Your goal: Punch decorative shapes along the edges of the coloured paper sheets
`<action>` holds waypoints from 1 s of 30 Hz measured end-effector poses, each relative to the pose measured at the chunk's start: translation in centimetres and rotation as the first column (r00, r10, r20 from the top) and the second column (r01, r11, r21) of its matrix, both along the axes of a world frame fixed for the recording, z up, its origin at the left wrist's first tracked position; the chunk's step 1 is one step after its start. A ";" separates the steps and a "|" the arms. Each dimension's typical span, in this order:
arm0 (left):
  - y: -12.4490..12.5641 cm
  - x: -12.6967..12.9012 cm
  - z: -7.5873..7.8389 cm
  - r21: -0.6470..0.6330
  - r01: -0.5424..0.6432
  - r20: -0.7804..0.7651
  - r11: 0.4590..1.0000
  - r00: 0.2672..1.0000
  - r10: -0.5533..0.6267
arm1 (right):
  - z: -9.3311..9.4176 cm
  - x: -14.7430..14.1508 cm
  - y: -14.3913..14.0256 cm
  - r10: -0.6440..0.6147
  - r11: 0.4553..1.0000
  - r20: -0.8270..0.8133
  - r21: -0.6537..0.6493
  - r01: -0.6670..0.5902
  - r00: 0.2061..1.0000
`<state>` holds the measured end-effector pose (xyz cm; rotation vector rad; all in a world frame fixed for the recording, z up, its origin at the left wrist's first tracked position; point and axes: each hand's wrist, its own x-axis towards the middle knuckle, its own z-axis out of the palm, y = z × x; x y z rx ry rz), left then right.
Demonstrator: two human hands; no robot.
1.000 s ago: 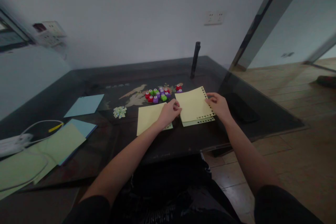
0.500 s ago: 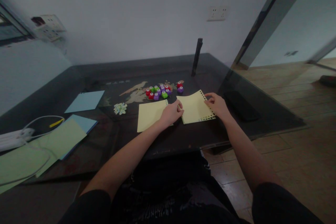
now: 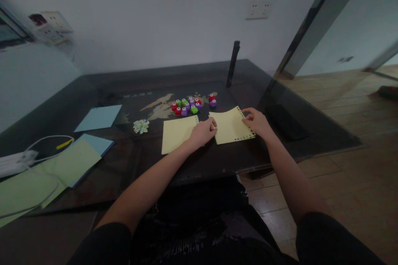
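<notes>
Cream-yellow loose-leaf paper sheets, with punched holes along the right edge, lie before me and bow up a little at the far side. My right hand pinches their holed right edge. At the left edge of the same sheets my left hand has its fingers curled and pressed together on the paper. Under my left wrist rests another cream-yellow sheet, flat on the table, its holed edge partly hidden by that hand.
Behind the paper stand several red, green and purple toy pieces with eye-like tops. A pile of small pale pieces lies left. Blue sheets, green sheets and a white power strip are further left. A black upright post stands behind.
The view has tilted slightly, so everything sits a little higher in it. Both hands keep the same hold on the sheets, whose front edge lies slightly more even.
</notes>
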<state>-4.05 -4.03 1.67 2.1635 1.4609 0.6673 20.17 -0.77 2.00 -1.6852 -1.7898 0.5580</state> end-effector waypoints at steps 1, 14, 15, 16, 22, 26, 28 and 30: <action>0.0 0.0 0.0 0.002 0.004 0.002 1.000 1.000 -0.004 | 0.0 0.0 0.0 0.005 1.000 -0.012 -0.002 -0.005 1.000; -0.2 0.0 0.0 -0.008 0.013 -0.058 1.000 0.998 -0.013 | -0.4 0.4 0.3 0.028 1.000 0.010 0.005 -0.029 1.000; -0.2 0.1 0.0 -0.009 0.012 -0.061 1.000 0.998 -0.013 | -0.3 0.4 0.3 0.029 1.000 0.019 0.006 -0.029 0.999; -0.2 0.1 0.1 -0.010 0.011 -0.062 1.000 0.998 -0.012 | -0.3 0.3 0.2 0.028 1.000 0.029 0.008 -0.028 0.999; -0.2 0.2 0.1 -0.007 0.009 -0.051 1.000 0.999 -0.009 | 0.0 0.2 0.0 0.027 0.999 0.076 0.020 -0.028 0.997; -0.1 0.1 0.0 0.003 0.012 -0.050 1.000 0.999 -0.012 | -0.1 0.2 0.0 0.032 0.999 0.090 0.023 -0.035 0.995; -0.1 0.1 -0.1 0.003 0.012 -0.054 1.000 0.998 -0.011 | -0.2 0.2 0.0 0.037 0.999 0.093 0.029 -0.040 0.995; -0.1 0.1 -0.1 0.000 0.010 -0.056 1.000 0.998 -0.010 | -0.3 0.3 0.1 0.044 0.998 0.089 0.033 -0.047 0.995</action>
